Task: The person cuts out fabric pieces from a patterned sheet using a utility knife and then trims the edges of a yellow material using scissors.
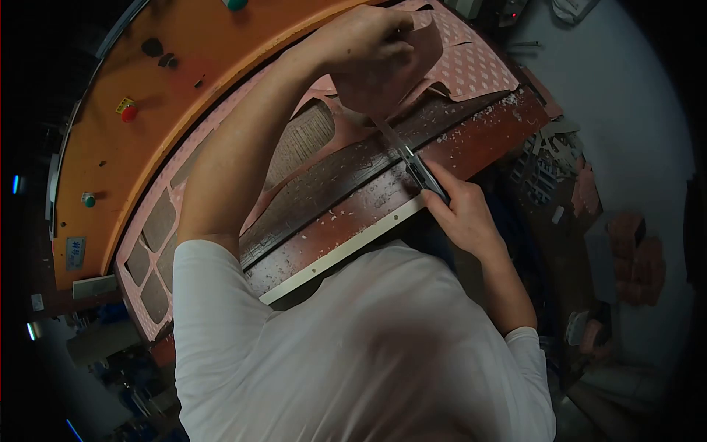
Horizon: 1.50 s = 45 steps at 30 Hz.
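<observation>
Raised over the far side of the bench, my left hand [372, 40] is closed on a pink sheet [387, 77], pinching its upper edge between bent fingers and lifting it. My right hand [465, 214] grips the dark handle of a utility knife [418, 171]. Its long blade points up and left, with the tip right at the lower edge of the lifted sheet. Beneath lies a larger pink patterned sheet [471, 68] with shapes cut out of it. Through the openings shows a rough brown board [302, 140].
A dark strip [331, 210] and reddish bench edge [508, 125] carry scattered white scraps. Behind, an orange machine panel [177, 88] has a red button [129, 113] and a green button [89, 199]. Offcuts [549, 162] are heaped at the right, near stacked reddish pieces [637, 258].
</observation>
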Available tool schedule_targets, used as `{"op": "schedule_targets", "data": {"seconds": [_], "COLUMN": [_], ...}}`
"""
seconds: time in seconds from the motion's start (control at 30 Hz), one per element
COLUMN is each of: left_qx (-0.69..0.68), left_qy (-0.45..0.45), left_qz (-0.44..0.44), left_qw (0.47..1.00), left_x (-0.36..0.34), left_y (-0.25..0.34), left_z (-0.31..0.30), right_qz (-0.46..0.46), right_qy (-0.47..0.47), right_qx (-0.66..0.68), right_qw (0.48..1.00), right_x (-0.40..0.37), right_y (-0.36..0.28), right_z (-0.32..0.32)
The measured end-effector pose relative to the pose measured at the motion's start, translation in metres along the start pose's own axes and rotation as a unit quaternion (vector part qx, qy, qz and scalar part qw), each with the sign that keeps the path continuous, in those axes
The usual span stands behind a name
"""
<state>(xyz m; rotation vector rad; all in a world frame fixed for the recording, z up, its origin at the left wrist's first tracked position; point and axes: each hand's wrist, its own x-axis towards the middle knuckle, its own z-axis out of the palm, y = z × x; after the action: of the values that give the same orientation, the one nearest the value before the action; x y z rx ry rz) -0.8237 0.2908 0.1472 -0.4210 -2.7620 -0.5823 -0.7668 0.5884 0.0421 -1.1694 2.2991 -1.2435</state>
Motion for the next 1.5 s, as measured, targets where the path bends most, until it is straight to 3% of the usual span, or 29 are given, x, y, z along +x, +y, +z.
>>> {"op": "schedule_targets", "data": {"seconds": [0.07, 0.17, 0.3, 0.5, 0.8, 1.0, 1.1, 1.13, 1.5], "left_qx": [-0.01, -0.015, 0.002, 0.024, 0.132, 0.15, 0.153, 0.161, 0.2], "left_qy": [0.007, 0.017, 0.02, 0.026, 0.048, 0.013, 0.033, 0.077, 0.088], "left_qz": [-0.025, -0.049, -0.06, -0.032, -0.048, -0.14, -0.16, -0.144, -0.238], "left_qw": [1.0, 0.999, 0.998, 0.999, 0.989, 0.979, 0.975, 0.973, 0.946], "left_x": [-0.008, -0.021, -0.034, -0.048, -0.047, -0.067, -0.081, -0.084, -0.107], "left_y": [0.0, 0.004, 0.018, 0.068, 0.103, 0.127, 0.137, 0.139, 0.166], "left_z": [-0.005, -0.011, -0.016, -0.024, -0.026, -0.019, -0.011, -0.006, 0.006], "right_qz": [0.103, 0.148, 0.144, 0.126, 0.11, 0.103, 0.099, 0.096, 0.077], "right_qy": [-0.044, 0.029, 0.113, -0.02, -0.114, -0.183, -0.211, -0.218, -0.24], "right_qx": [0.156, 0.276, 0.34, 0.407, 0.414, 0.431, 0.433, 0.429, 0.371], "right_qw": [0.981, 0.949, 0.922, 0.905, 0.896, 0.877, 0.871, 0.871, 0.893], "right_x": [-0.018, -0.035, 0.0, 0.066, 0.075, 0.064, 0.062, 0.065, 0.079], "right_y": [0.006, 0.007, 0.009, 0.029, 0.031, 0.032, 0.03, 0.03, 0.018], "right_z": [-0.013, -0.026, -0.046, -0.067, -0.088, -0.082, -0.078, -0.078, -0.087]}}
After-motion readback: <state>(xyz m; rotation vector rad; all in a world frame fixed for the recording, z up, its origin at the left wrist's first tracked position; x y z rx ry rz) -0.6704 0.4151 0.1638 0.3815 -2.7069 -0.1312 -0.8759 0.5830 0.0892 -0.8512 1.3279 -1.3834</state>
